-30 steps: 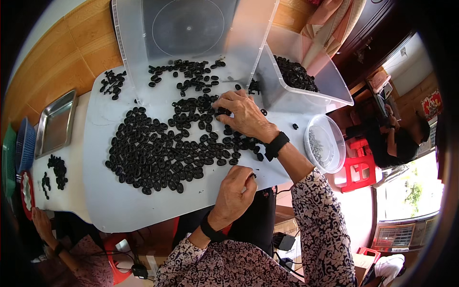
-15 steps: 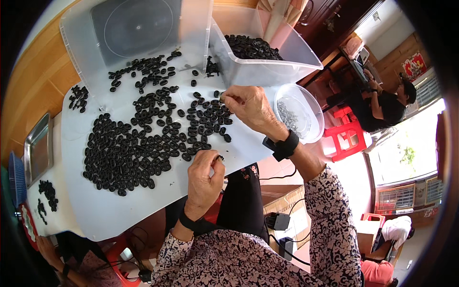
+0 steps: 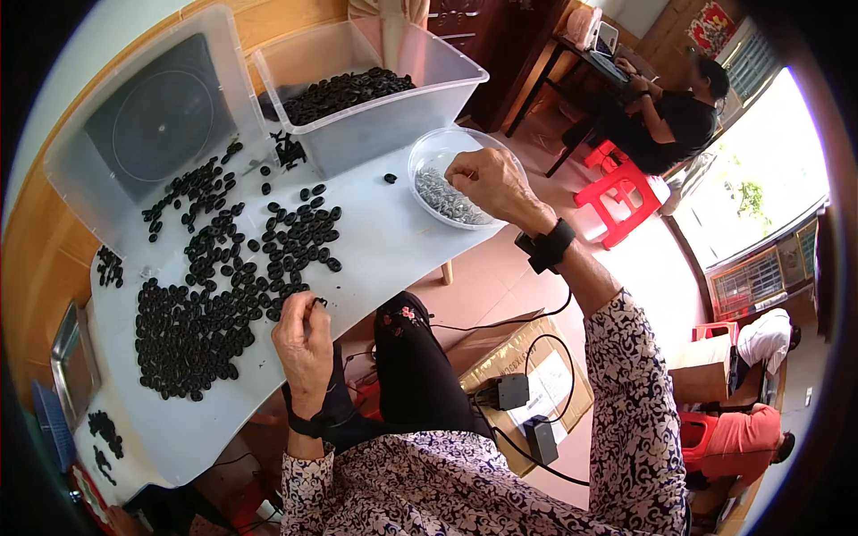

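Here, a worker's right hand (image 3: 492, 186) hangs over a round clear plastic tub (image 3: 418, 154), fingers curled inward; whether they grip anything cannot be told. Small silvery metal pieces (image 3: 445, 196) lie in the tub. Left of the tub and nearer the body, the left hand (image 3: 302, 347) pinches a small black part (image 3: 320, 302), thumb and forefinger together on it. A loose pinch could drop the part over the near edge of the white table (image 3: 380, 241) — or lose it among the black oval pieces (image 3: 192, 339) spread well left of the tub. The tub itself stands close to the table's edge; a knock from the black wristband (image 3: 550, 244), just beside it, could tip it and scatter metal on the tiled floor (image 3: 483, 286). One stray oval piece (image 3: 391, 179) sits just left of the tub — a careless sweep might carry it in. Beyond, up and left of the tub, a clear storage bin (image 3: 384, 134) holds a black heap.
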`<state>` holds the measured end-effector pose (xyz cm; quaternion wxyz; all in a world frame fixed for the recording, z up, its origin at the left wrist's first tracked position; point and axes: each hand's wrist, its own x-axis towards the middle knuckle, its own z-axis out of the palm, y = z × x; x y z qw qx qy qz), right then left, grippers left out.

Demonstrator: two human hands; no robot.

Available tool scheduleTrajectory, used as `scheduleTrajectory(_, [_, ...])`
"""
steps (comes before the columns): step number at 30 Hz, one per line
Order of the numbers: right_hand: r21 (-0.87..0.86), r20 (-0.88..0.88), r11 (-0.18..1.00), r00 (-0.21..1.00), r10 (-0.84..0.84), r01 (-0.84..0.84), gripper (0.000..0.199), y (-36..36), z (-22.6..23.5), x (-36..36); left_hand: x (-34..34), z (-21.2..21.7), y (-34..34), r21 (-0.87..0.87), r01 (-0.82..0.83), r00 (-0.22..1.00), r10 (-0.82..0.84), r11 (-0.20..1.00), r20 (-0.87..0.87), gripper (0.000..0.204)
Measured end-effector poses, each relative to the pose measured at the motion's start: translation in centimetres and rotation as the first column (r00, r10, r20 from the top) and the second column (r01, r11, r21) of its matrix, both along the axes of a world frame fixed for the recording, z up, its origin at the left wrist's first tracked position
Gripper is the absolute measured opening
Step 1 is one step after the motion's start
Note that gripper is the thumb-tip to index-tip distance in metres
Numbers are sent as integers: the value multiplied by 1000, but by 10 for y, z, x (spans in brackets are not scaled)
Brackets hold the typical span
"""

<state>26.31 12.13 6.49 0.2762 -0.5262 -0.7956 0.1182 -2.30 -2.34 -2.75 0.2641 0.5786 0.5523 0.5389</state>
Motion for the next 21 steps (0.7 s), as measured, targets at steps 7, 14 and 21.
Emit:
scheduleTrajectory(7, [-201, 160, 976, 981, 112, -79, 18, 8, -14, 2, 2, 2, 1, -11, -30, 999, 29, 999, -21, 4])
scheduleTrajectory(14, [-31, 149, 994, 984, -98, 104, 11, 29, -19, 25, 3, 2, 1, 2, -35, 999, 35, 999, -28, 4])
scheduleTrajectory(21, [-70, 216, 997, 976, -9, 24, 13, 23, -15, 20, 3, 3, 0, -13, -41, 999, 41, 999, -27, 4])
